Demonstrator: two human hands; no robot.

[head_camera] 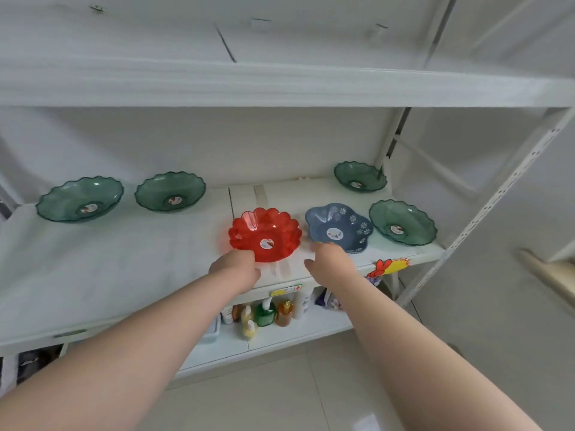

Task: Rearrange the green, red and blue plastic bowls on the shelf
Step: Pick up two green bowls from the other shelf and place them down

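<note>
Left hand (pixel 235 266) is gripping the red bowl's (pixel 265 234) near rim on the shelf (pixel 109 262); right hand (pixel 326 259) is touching the blue bowl (pixel 339 227), grip state unclear.

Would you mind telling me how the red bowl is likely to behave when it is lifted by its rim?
The red bowl looks like thin translucent plastic, so it is probably light and a little flexible. Its glossy scalloped rim may be slippery, though the scallops should help fingers catch. It appears tilted under the left hand, suggesting it tips easily.
</note>
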